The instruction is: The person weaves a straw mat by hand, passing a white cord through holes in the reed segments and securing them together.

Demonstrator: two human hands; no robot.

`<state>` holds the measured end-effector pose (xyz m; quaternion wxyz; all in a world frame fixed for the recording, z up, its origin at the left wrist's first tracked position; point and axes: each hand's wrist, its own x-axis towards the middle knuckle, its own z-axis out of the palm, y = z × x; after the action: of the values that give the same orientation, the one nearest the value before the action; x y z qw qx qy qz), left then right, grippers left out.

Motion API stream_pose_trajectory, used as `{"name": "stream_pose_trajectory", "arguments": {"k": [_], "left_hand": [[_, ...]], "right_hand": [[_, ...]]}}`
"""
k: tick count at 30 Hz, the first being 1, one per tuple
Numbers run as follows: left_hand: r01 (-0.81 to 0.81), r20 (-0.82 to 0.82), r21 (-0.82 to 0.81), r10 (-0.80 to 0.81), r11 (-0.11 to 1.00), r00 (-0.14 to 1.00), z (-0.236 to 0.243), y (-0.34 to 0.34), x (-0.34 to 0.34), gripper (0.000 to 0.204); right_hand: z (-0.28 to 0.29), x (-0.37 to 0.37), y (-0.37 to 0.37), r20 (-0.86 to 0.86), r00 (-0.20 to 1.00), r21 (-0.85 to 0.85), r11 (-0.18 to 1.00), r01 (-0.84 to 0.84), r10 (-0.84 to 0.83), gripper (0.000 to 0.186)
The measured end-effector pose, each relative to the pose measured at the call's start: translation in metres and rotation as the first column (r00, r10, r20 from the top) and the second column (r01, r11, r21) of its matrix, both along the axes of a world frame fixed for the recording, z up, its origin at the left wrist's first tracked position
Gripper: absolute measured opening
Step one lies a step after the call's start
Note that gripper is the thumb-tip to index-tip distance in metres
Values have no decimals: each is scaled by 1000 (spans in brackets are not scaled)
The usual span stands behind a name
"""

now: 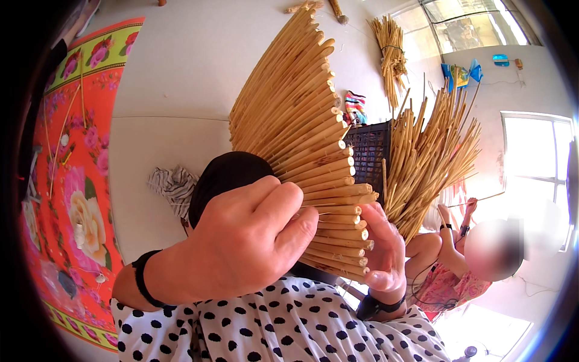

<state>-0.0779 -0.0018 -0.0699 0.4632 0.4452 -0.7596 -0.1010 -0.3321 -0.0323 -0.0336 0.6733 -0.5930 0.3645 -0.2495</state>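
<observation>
A stiff mat of straw-coloured reed stalks, laid side by side in a fan, rises from my lap toward the far side. Its cut ends line the right edge. My left hand is closed in a pinch over the near part of the mat. A fine strand seems to run from its fingertips across the stalks, but what they hold is mostly hidden. Around the near right edge my right hand grips the stalk ends, its fingers partly behind them. A black rounded shape shows beside my left hand.
Behind the mat stands a dark plastic crate beside many loose stalks. A tied stalk bundle lies farther off. At right, another person holds a thin stick. A red floral mat and striped cloth lie left.
</observation>
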Motion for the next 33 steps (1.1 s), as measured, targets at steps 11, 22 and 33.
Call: {"name": "stream_pose_trajectory", "arguments": {"k": [11,22,33], "left_hand": [[123,87,114,-133,986,987,18,-7,11,30],[150,278,444,-295,883,914,45,-12,12,37],[89,329,534,-303,841,894,56,-16,6,26]], "right_hand": [[-17,9,-2,-48,991,-325,936,-133,124,96],[-43,5,-10,151,974,-318,941,-114,169,101],[-65,-1,-12,319,937,-304,952,-38,140,88]]}}
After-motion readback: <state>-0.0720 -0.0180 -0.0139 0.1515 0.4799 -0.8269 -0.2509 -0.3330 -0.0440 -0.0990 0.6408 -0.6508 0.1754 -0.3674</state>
